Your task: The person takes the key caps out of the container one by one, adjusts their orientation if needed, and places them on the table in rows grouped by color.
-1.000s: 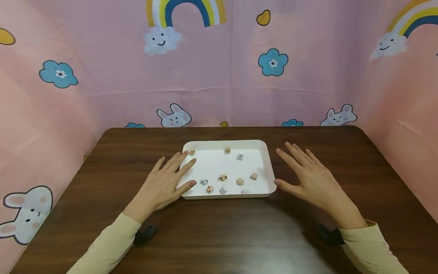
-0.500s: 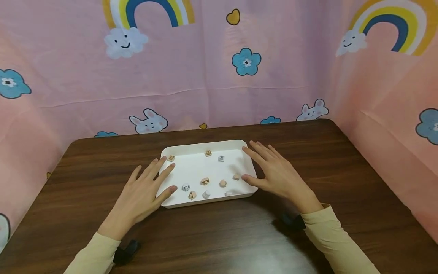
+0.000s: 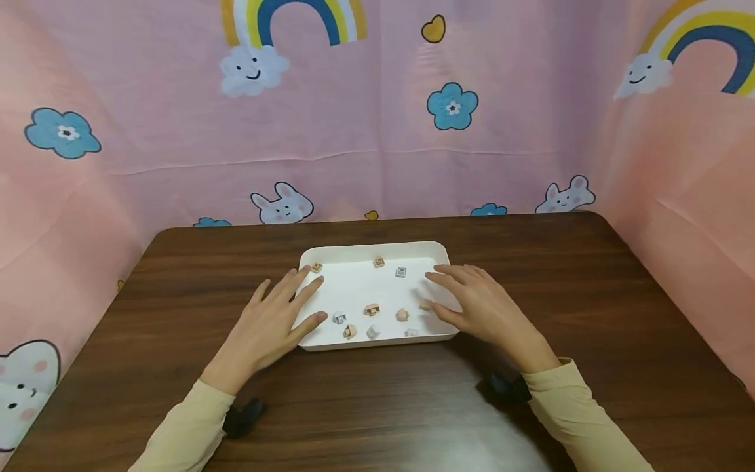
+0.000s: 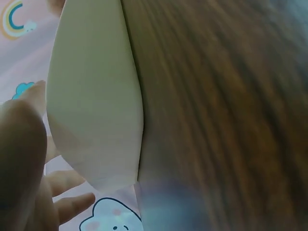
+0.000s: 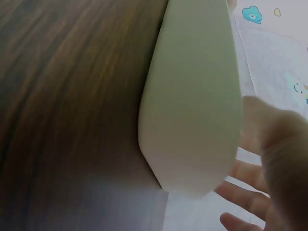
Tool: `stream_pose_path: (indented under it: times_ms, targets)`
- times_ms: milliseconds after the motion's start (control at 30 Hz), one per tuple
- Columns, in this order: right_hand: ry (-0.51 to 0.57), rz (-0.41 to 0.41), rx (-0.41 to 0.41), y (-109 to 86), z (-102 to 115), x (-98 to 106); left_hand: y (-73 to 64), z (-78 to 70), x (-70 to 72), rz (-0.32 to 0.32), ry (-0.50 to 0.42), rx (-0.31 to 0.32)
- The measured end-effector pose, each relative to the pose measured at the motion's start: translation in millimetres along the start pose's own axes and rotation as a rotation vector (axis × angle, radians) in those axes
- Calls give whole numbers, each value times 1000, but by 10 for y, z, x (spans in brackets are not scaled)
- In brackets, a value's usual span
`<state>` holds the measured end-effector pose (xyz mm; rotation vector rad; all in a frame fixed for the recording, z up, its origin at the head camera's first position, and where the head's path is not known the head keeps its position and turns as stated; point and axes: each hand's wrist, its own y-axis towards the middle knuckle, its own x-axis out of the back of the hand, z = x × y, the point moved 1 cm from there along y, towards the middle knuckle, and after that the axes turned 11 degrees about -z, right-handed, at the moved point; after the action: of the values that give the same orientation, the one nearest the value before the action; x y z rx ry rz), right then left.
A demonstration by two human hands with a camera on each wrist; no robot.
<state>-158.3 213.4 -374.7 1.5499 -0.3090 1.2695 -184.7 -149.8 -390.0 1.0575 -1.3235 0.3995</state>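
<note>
On the table lies a shallow white tray [image 3: 354, 285] holding several small blocky pieces that look like keycaps. Some are beige, such as the beige piece [image 3: 372, 309] near the front; others are pale grey, like the grey piece [image 3: 401, 272] toward the back. My left hand [image 3: 265, 331] is spread over the tray's left edge, holding nothing. Over the right edge reaches my right hand [image 3: 489, 314], fingers extended and nothing held; its thumb partly covers another beige piece [image 3: 423, 305]. In both wrist views the tray's outer wall [image 4: 96, 96] fills the middle, with fingers beyond it.
The tray rests on a dark brown wooden table [image 3: 377, 406]. A pink patterned cloth [image 3: 342, 124] hangs behind the table and along both sides. Each wrist carries a black strap-on device, such as the left device [image 3: 243, 416].
My right hand has moved left, from beside the tray to over its right part. The left hand stays near the left edge. The head view swung right, then partly back.
</note>
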Motion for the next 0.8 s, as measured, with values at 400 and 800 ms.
stream_pose_path:
  times_ms: [400, 800]
  targets:
    - [50, 33, 52, 23, 55, -145, -31, 67, 118, 116, -9, 54]
    - [16, 31, 150, -4, 51, -181, -48, 178, 250, 221, -106, 96]
